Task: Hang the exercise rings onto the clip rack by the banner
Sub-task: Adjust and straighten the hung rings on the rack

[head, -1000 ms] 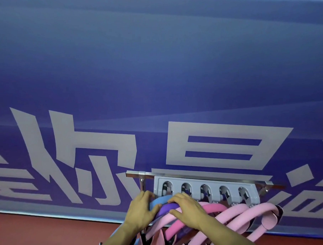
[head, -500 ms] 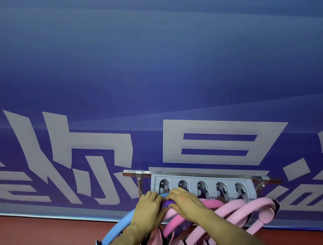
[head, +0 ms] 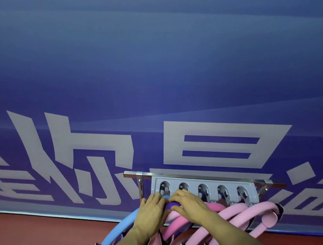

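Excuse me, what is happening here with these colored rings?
A person is hanging foam exercise rings on a grey clip rack mounted before a blue banner. Both hands work at the rack's left end: the left hand holds a blue ring, the right hand presses a purple ring. Pink rings already hang under the other clips.

Clip rack (head: pixel 204 190) in front of the banner (head: pixel 155 76), rings (head: pixel 240 213) hanging below it, both hands (head: pixel 151 211) on rings at its left end
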Demonstrator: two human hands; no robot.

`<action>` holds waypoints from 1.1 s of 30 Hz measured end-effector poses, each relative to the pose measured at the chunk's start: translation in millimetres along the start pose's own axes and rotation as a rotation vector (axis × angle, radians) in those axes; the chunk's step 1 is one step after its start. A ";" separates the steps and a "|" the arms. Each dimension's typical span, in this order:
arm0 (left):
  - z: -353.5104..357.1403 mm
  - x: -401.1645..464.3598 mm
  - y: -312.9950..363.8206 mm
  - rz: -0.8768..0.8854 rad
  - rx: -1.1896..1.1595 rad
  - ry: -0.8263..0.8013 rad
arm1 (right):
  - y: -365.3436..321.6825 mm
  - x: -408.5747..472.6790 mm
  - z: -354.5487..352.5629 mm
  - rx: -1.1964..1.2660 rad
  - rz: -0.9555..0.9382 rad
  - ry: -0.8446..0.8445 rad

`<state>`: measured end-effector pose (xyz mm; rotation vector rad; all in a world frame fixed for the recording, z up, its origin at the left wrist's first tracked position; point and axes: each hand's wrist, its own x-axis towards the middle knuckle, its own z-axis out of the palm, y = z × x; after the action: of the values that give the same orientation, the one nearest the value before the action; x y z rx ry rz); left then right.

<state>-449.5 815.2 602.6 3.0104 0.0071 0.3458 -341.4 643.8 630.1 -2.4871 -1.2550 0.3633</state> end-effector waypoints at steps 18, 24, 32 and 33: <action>9.5 20.2 35.1 0.132 -0.210 -0.120 | 44.3 -17.0 -40.9 -0.027 0.051 -0.239; -2.2 35.8 43.7 0.086 -0.174 -0.297 | 62.8 -24.5 -52.1 -0.011 0.115 -0.220; -4.8 46.2 54.0 0.054 -0.056 -0.369 | 58.1 -25.3 -50.7 -0.101 0.064 -0.196; -5.2 45.6 54.3 0.051 -0.042 -0.365 | 57.2 -25.6 -50.4 -0.125 0.046 -0.185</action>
<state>-406.6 762.6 623.9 2.9866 -0.1064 -0.1992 -296.2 582.3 655.1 -2.6419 -1.3295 0.5536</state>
